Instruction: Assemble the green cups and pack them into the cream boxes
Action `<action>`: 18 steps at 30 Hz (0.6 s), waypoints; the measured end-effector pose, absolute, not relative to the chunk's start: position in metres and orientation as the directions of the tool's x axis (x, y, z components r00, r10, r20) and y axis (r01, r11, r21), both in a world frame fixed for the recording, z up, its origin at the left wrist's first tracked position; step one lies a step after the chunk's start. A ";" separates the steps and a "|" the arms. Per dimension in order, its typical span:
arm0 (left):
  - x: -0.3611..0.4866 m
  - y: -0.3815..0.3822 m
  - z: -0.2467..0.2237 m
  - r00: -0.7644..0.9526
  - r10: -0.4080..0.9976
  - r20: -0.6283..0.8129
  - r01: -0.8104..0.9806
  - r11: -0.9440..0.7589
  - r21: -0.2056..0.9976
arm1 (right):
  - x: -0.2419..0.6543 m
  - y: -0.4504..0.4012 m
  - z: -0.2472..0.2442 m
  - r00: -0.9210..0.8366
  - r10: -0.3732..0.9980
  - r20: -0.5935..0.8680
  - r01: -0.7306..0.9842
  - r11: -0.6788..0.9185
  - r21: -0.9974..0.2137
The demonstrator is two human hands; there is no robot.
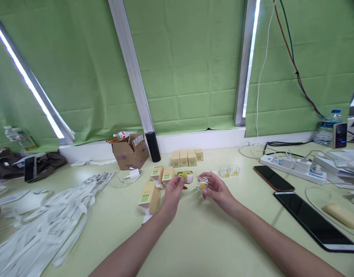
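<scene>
My left hand is closed on a small rounded case with a green cover and a pale pink part facing right. In my right hand, the fingers grip a clear plastic case with a round yellow mark on it. The two cases are held close together but apart, above the table. Beyond my right hand stand more clear cases with yellow marks. Near my left hand are open small tan boxes and a larger-looking tan box with white paper sticking out.
Several closed tan boxes stand at the back. A cardboard carton and black cylinder are behind left. White straps spread across the left. A phone, tablet and power strip lie at the right.
</scene>
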State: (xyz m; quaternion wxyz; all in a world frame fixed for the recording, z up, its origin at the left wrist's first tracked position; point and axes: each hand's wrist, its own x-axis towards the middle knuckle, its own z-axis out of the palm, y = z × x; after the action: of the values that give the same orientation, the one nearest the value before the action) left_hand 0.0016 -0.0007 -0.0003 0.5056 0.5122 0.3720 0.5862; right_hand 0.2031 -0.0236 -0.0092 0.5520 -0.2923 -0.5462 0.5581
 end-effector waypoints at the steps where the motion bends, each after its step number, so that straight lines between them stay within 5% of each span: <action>1: 0.002 -0.001 0.000 0.042 0.972 0.231 -0.201 -0.218 0.955 | 0.203 -0.024 -0.009 -0.225 0.932 0.282 -0.295 0.211 -0.932; 18: 0.004 -0.007 0.003 0.071 0.970 0.231 -0.110 -0.222 0.969 | 0.197 -0.017 -0.025 -0.208 0.945 0.254 -0.312 0.182 -0.933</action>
State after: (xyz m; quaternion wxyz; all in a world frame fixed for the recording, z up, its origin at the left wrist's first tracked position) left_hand 0.0042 -0.0073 0.0027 0.4846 0.5484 0.3923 0.5573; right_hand 0.1974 -0.0169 -0.0253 0.5548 -0.2973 -0.5320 0.5664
